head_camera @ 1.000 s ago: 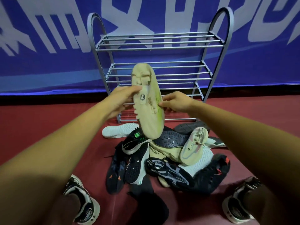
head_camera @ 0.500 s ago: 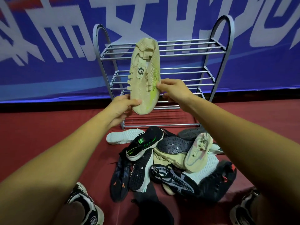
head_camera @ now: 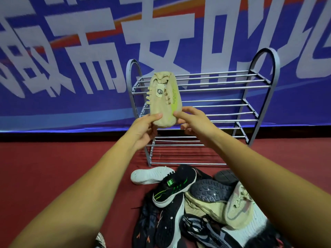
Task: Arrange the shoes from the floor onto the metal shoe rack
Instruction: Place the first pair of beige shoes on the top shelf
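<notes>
While both arms reach forward, the left hand (head_camera: 143,130) and right hand (head_camera: 194,122) pinch the beige shoe (head_camera: 164,102) before the rack (head_camera: 232,104).

Beige shoe (head_camera: 163,102) matt knit cloth; shoe rack (head_camera: 223,86) glossy metal rods; floor (head_camera: 62,158) matt red.

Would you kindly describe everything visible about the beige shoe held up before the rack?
The beige shoe looks knitted, with lace loops, a hexagon-logo tag and a yellow-green streak. It is held upright before the left side of the metal shoe rack, pinched at its lower end by the left hand and right hand.
</notes>
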Available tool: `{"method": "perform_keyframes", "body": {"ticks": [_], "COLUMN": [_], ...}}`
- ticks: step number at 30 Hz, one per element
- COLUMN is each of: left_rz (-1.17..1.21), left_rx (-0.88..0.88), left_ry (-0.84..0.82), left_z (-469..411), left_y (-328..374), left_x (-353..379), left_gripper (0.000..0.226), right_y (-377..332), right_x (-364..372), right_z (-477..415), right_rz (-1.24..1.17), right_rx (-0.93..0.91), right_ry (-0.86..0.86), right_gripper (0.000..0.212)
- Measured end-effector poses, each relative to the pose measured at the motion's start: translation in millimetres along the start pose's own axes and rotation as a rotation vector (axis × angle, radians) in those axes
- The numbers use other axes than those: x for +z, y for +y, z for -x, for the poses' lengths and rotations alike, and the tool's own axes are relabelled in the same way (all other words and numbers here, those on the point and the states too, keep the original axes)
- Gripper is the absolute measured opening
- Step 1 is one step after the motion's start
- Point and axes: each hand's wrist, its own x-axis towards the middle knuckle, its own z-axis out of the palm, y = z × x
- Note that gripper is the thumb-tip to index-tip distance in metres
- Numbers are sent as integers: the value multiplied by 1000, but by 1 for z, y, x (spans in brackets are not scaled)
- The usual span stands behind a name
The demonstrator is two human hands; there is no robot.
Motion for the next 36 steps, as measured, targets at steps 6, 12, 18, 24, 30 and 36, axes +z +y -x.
{"method": "perform_keyframes", "body": {"ticks": [6,12,18,24,30,36], "left_rz": [117,283,426,503,631,550], "left_rx": [-3,-17,24,97,138,142], "left_ry": [-4,-25,10,27,68,166], "left_z": [-20,-44,-77,-105,-124,-140], "left_y": [21,21,10,24,33,32], "left_x": [-8,-10,-14,-14,-12,-32], "left_gripper": [12,12,10,10,10,26], "right_y": [-9,6,9,-6,-25,-24], "right_x": [15,27,37,51,64,80], "right_z": [-32,-68,-101,-130,-162,-180], "right_rz": [-222,-364,-379,-365,-355,-227], "right_rx": [-27,-39,-58,-26,67,91], "right_ry": [-31,-3,12,47,77,171], "right_gripper": [22,22,33,31,30,20]}}
